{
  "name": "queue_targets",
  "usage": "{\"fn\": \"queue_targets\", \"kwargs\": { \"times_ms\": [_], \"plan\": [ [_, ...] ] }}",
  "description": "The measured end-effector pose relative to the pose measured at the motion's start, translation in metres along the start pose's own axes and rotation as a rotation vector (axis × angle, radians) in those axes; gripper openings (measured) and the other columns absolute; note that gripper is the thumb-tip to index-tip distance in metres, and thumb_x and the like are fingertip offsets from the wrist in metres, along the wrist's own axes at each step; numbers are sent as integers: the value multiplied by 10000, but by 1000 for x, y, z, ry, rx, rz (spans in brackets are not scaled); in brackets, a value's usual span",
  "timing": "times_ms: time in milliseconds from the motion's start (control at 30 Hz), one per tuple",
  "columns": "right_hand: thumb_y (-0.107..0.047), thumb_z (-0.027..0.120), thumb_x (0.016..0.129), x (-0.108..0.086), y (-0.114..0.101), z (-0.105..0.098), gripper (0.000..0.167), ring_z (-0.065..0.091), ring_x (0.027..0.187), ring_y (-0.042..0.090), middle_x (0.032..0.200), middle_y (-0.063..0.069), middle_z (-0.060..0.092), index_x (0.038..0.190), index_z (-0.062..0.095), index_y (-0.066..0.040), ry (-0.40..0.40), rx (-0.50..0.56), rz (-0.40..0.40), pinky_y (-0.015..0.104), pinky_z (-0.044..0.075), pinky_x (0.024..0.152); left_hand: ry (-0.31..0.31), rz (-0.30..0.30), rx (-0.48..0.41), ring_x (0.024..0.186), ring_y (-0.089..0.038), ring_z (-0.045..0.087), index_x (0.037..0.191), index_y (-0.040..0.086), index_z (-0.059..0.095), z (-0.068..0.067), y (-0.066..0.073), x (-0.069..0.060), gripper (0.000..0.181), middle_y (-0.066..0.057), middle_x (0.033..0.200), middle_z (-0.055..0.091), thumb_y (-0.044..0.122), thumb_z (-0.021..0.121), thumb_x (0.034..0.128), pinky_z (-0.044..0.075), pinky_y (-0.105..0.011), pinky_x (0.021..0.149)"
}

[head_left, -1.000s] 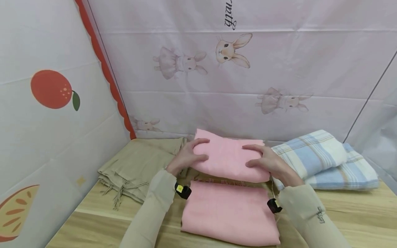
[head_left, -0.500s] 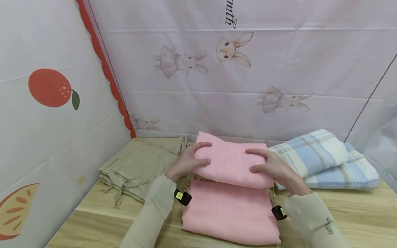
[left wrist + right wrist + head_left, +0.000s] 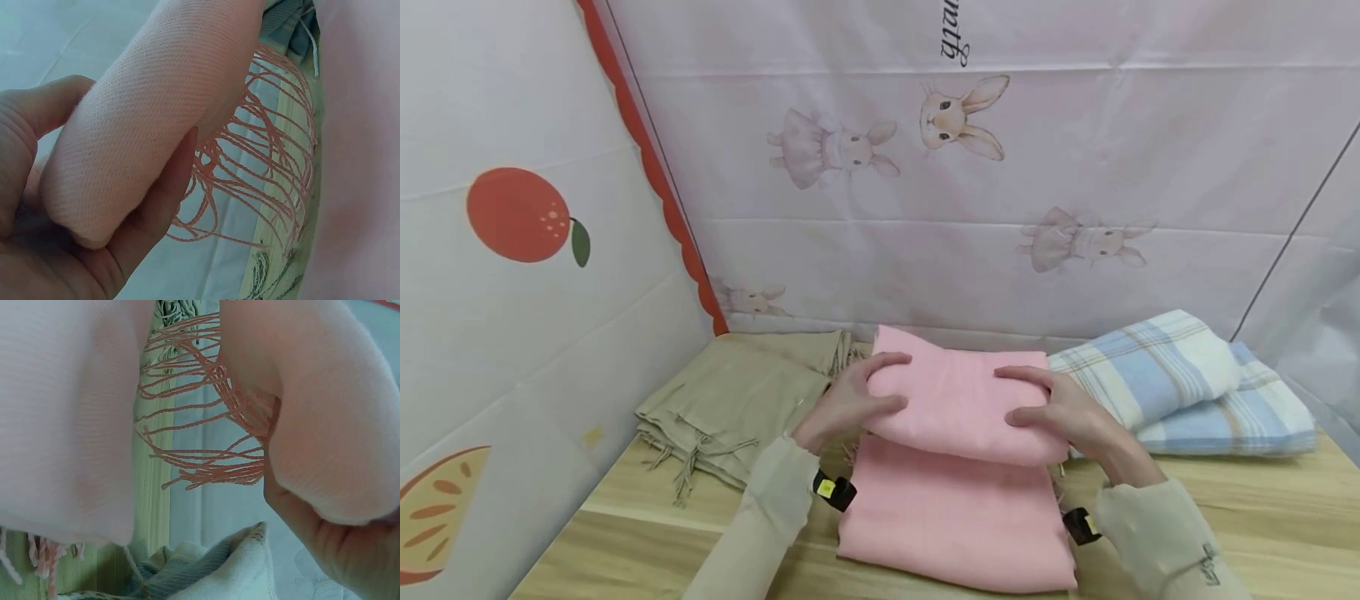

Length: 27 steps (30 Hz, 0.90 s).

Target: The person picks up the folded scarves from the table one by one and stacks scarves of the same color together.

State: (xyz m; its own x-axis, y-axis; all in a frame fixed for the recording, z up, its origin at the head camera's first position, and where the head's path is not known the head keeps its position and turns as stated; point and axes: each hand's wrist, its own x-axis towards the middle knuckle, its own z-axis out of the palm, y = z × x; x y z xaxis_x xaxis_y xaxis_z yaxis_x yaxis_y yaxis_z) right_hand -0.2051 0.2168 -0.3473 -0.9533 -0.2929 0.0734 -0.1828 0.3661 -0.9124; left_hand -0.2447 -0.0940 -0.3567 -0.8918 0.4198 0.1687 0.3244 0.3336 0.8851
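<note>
A folded pink fringed scarf (image 3: 958, 404) is held up at its two sides, tilted, over another folded pink layer (image 3: 955, 525) lying flat on the table. My left hand (image 3: 854, 400) grips the left end, thumb on the near side and fingers round the far side. At the right end, my right hand (image 3: 1075, 417) grips it likewise. Thin pink fringe (image 3: 262, 156) hangs beneath the held fold in the left wrist view; the right wrist view shows this fringe (image 3: 206, 394) too. I cannot tell whether both pink parts are one cloth.
A folded khaki fringed scarf (image 3: 737, 400) lies to the left on the wooden table (image 3: 625, 533). To the right is a folded blue-and-white plaid cloth (image 3: 1180, 392). A rabbit-print backdrop (image 3: 880, 267) rises directly behind; a white fruit-print sheet (image 3: 610, 350) stands at the left.
Both hands have brought the held pink fold down and toward me. It now overlaps the far edge of the lower pink layer, covering the fringe strip seen between them before.
</note>
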Motion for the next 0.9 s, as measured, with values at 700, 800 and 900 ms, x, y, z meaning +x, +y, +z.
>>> {"fn": "queue_targets", "kwargs": {
  "times_ms": [700,800,900],
  "plan": [
    [-77,797,818,-20,0,4,666,536,1147,260,1362,249,536,1430,550,11,-21,35,8,263,497,880,-36,24,-6,1429,-321,373,1425,122,589,6,4,-22,604,-99,1510,494,93,765,848,315,-570,1119],
    [-69,793,821,-23,0,5,660,557,1122,256,1338,249,547,1428,547,19,-31,55,0,273,508,873,-46,29,-2,1398,-294,406,1422,120,592,6,4,-26,591,-93,1502,504,97,760,856,361,-515,1084],
    [-76,796,820,-27,1,7,653,564,1117,259,1327,240,556,1421,556,11,-36,53,-4,278,509,875,-48,37,17,1268,-268,488,1413,120,601,6,3,-31,572,-87,1477,529,107,759,863,428,-425,974]
  ]
}}
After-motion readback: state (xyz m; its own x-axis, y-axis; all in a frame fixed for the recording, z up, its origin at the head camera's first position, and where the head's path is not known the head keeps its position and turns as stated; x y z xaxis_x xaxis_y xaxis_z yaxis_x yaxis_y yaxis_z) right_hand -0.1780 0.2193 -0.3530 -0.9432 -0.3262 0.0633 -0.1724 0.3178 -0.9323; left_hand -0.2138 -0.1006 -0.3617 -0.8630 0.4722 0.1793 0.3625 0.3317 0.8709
